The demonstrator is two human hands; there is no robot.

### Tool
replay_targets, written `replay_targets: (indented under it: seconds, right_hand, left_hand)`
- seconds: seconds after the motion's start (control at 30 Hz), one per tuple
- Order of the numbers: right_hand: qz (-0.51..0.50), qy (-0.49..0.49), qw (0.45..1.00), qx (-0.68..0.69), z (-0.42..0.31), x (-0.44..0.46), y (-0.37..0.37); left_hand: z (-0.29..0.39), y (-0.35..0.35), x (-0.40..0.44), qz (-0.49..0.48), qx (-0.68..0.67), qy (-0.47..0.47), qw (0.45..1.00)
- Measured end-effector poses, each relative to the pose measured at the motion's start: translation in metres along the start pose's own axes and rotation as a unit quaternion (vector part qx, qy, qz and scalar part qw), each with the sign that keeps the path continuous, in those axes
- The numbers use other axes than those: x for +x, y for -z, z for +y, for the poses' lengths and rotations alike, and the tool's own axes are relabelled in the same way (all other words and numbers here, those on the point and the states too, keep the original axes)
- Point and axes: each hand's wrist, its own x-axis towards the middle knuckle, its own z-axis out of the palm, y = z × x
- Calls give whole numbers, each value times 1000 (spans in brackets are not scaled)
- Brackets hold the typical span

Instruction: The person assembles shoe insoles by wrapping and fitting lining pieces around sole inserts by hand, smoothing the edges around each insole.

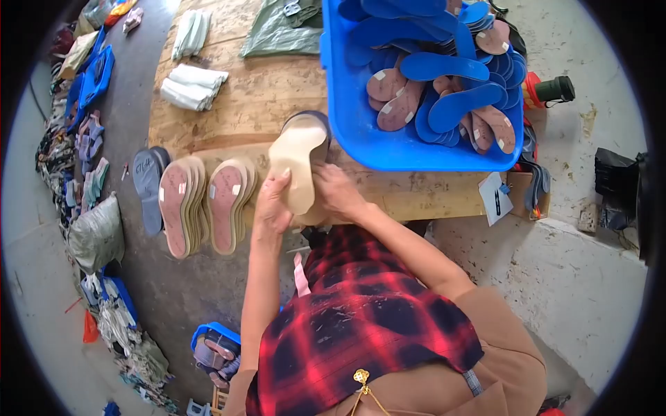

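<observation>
Hand L (276,199) part-closed, thumb atop beige insole (295,166), fingers hidden; hand R (338,193) curled at insole's R edge, fingertips hidden, can't tell grip. Insole's over dark sole (321,140), nr front edge of wood table (243,76). Pink-topped stacks (223,184) to L. Blue bin (423,162), R side: piled blue insoles (444,67) + pink ones (401,114) w/ white labels (388,109). Blue floor basket (214,326): dark stuff (220,347), unclear.

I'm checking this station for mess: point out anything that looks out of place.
The insoles in the blue bin look jumbled: blue and pink ones lie heaped at mixed angles, unlike the neat pink-topped stacks beside the left hand.
</observation>
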Motion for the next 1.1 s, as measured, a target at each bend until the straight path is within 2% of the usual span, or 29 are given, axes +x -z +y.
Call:
replay_targets:
  seconds: [0.03,0.1,0.13,0.2,0.23,0.27,0.33,0.37,0.4,0.43,0.47,0.5,0.53,0.57,0.6,0.63,0.7,0.73,0.77,0.8,0.87,0.9,0.93,0.97,1.0,1.1]
  right_hand:
    - [-14,32,997,-64,11,8,-9]
    - [-147,-69,986,-46,20,24,-21]
    - [-72,-13,994,-82,16,25,-16]
    - [-60,-13,997,-37,18,25,-11]
    - [-46,1,999,-16,19,25,-6]
    - [-81,-33,996,21,20,19,3]
    - [-155,-100,978,96,6,16,71]
    - [-105,-100,984,98,11,17,105]
    - [-74,-143,986,46,24,23,135]
    - [57,-56,996,-37,62,29,157]
    - [117,-51,985,-118,99,43,183]
    - [132,-13,972,-196,138,59,214]
    - [87,-65,929,-354,172,70,233]
    - [78,-73,853,-511,204,72,238]
    - [21,-66,859,-507,229,77,253]
    - [0,-30,858,-512,263,78,260]
    - [-101,16,847,-522,283,82,274]
    - [-108,-7,867,-487,279,83,278]
    - [-114,-32,883,-454,270,79,280]
    - [-72,-115,935,-328,263,76,276]
    - [39,-208,972,-101,214,66,266]
    - [107,-215,971,-6,158,66,250]
    - [105,-218,961,134,113,62,229]
    - [102,-221,931,270,73,57,208]
    - [51,-260,887,377,47,47,184]
    - [-110,-355,839,398,-5,27,99]
  left_hand:
    - [11,-14,3,-7,-1,-10,1000]
    - [35,-43,-4,17,60,-42,997]
    - [46,-53,-3,-13,58,-59,996]
    - [59,-66,-3,-65,50,-96,992]
    - [57,-70,-2,-57,61,-97,992]
    - [57,-73,-2,-49,72,-101,991]
    - [50,-70,-3,-22,121,-92,988]
    - [39,-59,-4,3,152,-73,986]
    - [23,-41,-4,28,181,-53,982]
    - [5,-21,-4,55,212,-32,975]
    - [-16,2,-3,79,227,-14,971]
    - [-35,24,-4,107,243,3,964]
    - [-47,37,-8,129,306,21,943]
    - [-56,52,-12,151,430,37,889]
    - [-62,52,-18,164,357,68,917]
    - [-76,79,-17,179,367,98,907]
    - [-68,57,-33,201,239,149,938]
    - [-68,59,-38,190,155,171,954]
    - [-71,65,-44,158,136,173,963]
    - [-74,73,-48,144,135,174,965]
    - [-80,80,-53,145,113,184,965]
    - [-82,79,-55,155,76,173,970]
    - [-84,79,-57,164,39,163,972]
    - [-86,78,-61,173,5,156,972]
    - [-87,78,-64,170,-36,146,974]
    - [-94,82,-71,157,-84,111,978]
